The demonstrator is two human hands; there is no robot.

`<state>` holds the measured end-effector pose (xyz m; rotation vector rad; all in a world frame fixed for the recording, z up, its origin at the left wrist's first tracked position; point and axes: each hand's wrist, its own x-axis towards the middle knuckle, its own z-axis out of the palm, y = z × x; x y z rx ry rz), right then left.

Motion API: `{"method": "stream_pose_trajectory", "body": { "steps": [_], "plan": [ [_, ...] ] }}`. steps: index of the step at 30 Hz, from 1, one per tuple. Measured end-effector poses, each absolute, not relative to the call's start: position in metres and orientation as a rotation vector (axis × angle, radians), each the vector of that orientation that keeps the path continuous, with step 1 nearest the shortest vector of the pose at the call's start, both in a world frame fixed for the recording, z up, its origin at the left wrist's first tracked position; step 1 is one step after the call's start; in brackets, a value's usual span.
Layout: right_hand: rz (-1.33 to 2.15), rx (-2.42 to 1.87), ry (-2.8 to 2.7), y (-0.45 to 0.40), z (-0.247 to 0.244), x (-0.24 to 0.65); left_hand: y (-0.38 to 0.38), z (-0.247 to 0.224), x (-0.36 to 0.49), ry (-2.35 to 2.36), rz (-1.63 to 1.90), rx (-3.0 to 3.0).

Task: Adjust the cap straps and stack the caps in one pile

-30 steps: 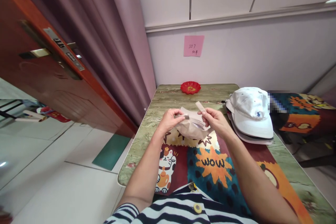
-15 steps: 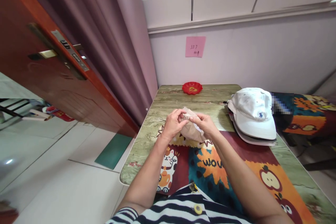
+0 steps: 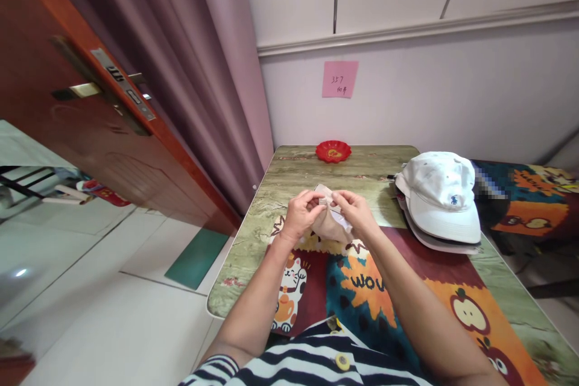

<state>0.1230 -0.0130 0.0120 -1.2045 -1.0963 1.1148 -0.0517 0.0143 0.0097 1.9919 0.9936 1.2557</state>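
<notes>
Between my two hands, above the patterned mat, is a beige cap, crumpled and partly covered by my fingers. My left hand pinches the small strap end at its upper edge with thumb and fingertips. From the other side, my right hand grips the cap's edge close to the same strap, thumb and forefinger pressed together. A pale inner side shows below the right fingers. Further right, a white cap with a small blue emblem lies on top of other caps.
A red scalloped dish stands at the back of the wood-patterned table. The colourful mat lies under my forearms. A pink note is stuck to the wall. At left are a curtain and a brown door.
My right thumb and forefinger have shifted slightly up and right along the strap, opening a small gap from the left fingertips. The cap stays in both hands. The view has moved a little.
</notes>
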Motion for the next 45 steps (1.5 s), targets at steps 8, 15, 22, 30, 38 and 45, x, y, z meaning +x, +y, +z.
{"method": "stream_pose_trajectory", "body": {
  "steps": [8, 15, 22, 30, 38, 45],
  "plan": [
    [0.907, -1.370, -1.252, -0.016, 0.019, 0.137, 0.027, -0.011, -0.058, 0.903, 1.223, 1.269],
    [0.830, -1.448, -1.314, -0.017, 0.013, 0.117, 0.023, -0.001, -0.058, 0.878, 1.175, 1.348],
    [0.823, -1.489, -1.294, -0.017, 0.012, 0.116, 0.024, -0.006, -0.058, 0.878, 1.170, 1.393],
    [0.848, -1.480, -1.365, -0.023, 0.012, 0.122, 0.023, -0.006, -0.056, 0.882, 1.133, 1.457],
    [0.700, -1.434, -1.617, -0.023, 0.018, 0.135, 0.021, 0.004, -0.056, 0.848, 1.075, 1.570],
    [0.588, -1.465, -1.710, -0.020, 0.024, 0.135, 0.021, 0.015, -0.058, 0.902, 1.066, 1.959]
  ]
}}
